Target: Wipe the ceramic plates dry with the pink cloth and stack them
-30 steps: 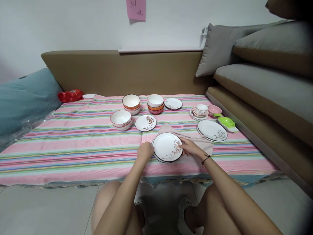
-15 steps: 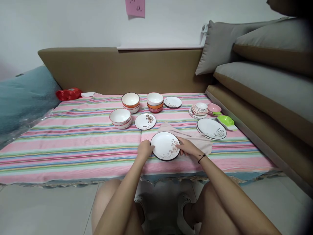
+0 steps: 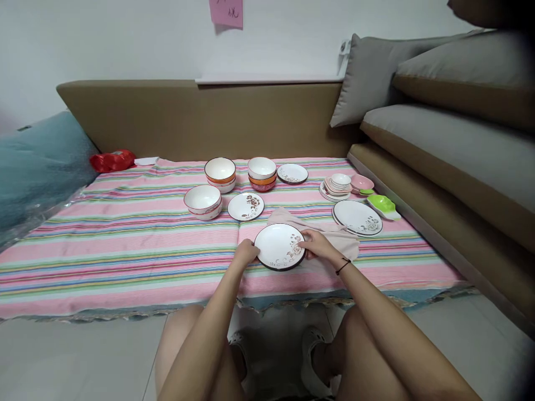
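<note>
Between my two hands is a white plate point(image 3: 276, 245) with a dark rim and a brown flower pattern on its right side. My left hand point(image 3: 246, 252) grips its left edge, fingers mostly hidden. At the right edge my right hand point(image 3: 316, 244) pinches the rim, thumb on top and fingers underneath. A pale pink cloth point(image 3: 328, 233) lies partly behind and under the plate. Just beyond it on the striped sheet rests another flowered plate point(image 3: 240, 207). Larger oval plates point(image 3: 355, 216) are stacked to the right of the cloth.
Stacked bowls point(image 3: 203, 197), point(image 3: 220, 170) and more bowls point(image 3: 262, 170) stand at the back, beside a plate stack point(image 3: 292, 173). Small dishes point(image 3: 336, 186), a pink bowl point(image 3: 361, 182) and a green dish point(image 3: 382, 205) sit right. Sofa cushions point(image 3: 443, 133) border the right side.
The held plate tilts slightly flatter, its near edge a little higher. Both hands keep their grip, and the whole view has shifted slightly.
</note>
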A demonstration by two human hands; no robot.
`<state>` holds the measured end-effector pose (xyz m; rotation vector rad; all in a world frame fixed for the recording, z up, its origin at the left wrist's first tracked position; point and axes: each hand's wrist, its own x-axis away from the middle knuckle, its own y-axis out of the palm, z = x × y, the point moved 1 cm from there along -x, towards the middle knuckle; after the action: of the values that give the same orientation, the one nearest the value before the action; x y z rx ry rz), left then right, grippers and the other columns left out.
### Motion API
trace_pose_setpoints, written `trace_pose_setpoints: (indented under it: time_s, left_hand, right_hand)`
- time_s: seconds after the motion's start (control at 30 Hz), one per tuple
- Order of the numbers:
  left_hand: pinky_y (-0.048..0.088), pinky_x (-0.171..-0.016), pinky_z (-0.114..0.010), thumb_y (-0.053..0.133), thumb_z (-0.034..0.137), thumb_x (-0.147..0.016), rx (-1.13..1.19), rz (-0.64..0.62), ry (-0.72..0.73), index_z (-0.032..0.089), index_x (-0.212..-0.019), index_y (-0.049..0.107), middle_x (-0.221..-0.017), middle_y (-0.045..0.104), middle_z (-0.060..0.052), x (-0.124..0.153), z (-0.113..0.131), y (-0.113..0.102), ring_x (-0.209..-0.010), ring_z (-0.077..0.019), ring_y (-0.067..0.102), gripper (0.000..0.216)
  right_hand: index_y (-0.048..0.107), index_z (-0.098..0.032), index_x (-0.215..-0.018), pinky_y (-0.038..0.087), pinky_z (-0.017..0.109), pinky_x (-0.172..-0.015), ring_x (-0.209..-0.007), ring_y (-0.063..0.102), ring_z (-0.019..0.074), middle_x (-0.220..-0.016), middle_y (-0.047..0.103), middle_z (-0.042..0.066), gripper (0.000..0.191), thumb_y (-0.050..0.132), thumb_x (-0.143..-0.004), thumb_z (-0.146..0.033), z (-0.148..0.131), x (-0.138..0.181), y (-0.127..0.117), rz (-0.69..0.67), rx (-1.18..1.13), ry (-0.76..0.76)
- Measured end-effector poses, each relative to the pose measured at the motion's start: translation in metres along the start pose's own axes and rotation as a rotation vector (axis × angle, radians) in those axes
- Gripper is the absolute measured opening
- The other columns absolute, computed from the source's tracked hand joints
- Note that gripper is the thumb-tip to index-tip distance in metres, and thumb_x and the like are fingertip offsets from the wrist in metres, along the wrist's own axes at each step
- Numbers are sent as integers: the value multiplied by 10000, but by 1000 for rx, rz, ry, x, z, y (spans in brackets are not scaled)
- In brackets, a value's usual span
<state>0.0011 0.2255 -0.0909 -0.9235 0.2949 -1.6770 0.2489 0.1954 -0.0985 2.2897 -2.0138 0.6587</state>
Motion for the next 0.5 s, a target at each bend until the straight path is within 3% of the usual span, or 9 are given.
trace_pose_setpoints:
  time_s: [0.17, 0.33, 0.5]
  left_hand:
    - [462, -535, -245, 557, 70, -633, 157, -13, 22, 162, -689, 533, -610, 570, -13, 7, 6, -8, -595, -167, 599, 109]
    - [445, -517, -245, 549, 46, -591, 251, 6, 80, 185, -637, 455, -585, 479, 33, 11, 12, -10, -552, -143, 546, 174]
    - [445, -543, -242, 583, 32, -568, 340, 38, 124, 183, -647, 466, -589, 451, 51, 9, 18, -11, -578, -134, 528, 207]
  right_hand:
    - [610, -114, -829, 423, 196, -414, -428, 539, 115, -504, 603, 0, 212, 654, -722, -291, -3, 8, 3, -73, -144, 40]
    - [660, -145, -970, 527, 247, -638, -742, 651, 159, -882, 725, 47, 302, 683, -711, -299, -7, 15, 6, -80, -298, 38]
    - [644, -165, -1050, 559, 303, -643, -785, 664, 195, -982, 720, 61, 379, 717, -695, -273, -13, 25, 2, -82, -368, 43]
